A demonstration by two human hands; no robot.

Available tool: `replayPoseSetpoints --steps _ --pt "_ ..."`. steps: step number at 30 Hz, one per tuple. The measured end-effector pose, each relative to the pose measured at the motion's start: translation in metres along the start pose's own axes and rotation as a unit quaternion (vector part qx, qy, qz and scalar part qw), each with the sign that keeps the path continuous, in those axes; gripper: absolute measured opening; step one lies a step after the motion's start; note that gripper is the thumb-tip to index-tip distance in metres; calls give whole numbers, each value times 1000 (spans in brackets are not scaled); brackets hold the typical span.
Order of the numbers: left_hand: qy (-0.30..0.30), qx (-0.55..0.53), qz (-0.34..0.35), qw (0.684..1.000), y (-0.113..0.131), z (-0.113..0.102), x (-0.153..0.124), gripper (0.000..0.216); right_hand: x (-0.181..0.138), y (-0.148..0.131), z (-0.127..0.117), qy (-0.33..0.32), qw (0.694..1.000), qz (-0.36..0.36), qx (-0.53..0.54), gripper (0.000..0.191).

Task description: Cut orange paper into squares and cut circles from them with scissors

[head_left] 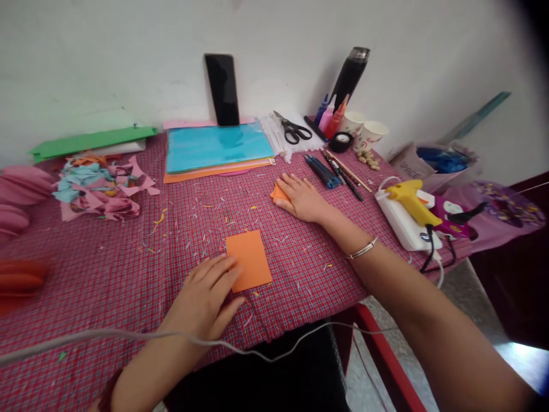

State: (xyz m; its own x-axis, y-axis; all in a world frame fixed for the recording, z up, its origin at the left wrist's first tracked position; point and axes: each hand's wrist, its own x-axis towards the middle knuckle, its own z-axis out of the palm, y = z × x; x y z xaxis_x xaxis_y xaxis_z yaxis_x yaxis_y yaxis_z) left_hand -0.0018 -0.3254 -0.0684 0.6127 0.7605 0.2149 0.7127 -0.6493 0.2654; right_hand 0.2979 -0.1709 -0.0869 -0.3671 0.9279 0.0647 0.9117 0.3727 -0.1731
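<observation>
My left hand (206, 297) lies flat near the table's front edge, fingers stretched out and resting on the left edge of an orange paper rectangle (249, 261). My right hand (301, 197) reaches further back and lies palm down, fingers spread, over a smaller orange paper piece (278, 193) that peeks out at its left side. A thin bracelet sits on the right wrist. Both papers lie on the red checked tablecloth (171, 252).
A stack of coloured sheets (217, 147) lies behind, with a phone (222, 88) leaning on the wall. Scissors (294, 130), pens (332, 169), tape, cups and a dark bottle stand back right. A yellow glue gun (412, 200) sits right. Paper scraps (98, 186) lie left. A cable crosses the front.
</observation>
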Motion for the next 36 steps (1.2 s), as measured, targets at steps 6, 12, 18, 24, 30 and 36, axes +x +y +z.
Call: replayPoseSetpoints --steps 6,12,18,24,30,36 --pt "-29 -7 13 999 1 4 13 29 -3 -2 0 3 1000 3 -6 71" --pt "70 -152 -91 982 1 -21 24 23 -8 -2 -10 114 989 19 89 60" --pt "141 -398 -291 859 5 -58 35 21 -37 -60 -50 66 842 -57 533 51" --pt "107 -534 -310 779 14 -62 33 25 -61 -119 -50 -136 708 -50 691 26" --pt "159 -636 -317 686 32 -45 16 33 -69 -142 -42 -79 675 -6 734 17" --pt "75 -770 -331 541 23 -45 6 36 -73 -146 -40 -23 743 -25 668 6"
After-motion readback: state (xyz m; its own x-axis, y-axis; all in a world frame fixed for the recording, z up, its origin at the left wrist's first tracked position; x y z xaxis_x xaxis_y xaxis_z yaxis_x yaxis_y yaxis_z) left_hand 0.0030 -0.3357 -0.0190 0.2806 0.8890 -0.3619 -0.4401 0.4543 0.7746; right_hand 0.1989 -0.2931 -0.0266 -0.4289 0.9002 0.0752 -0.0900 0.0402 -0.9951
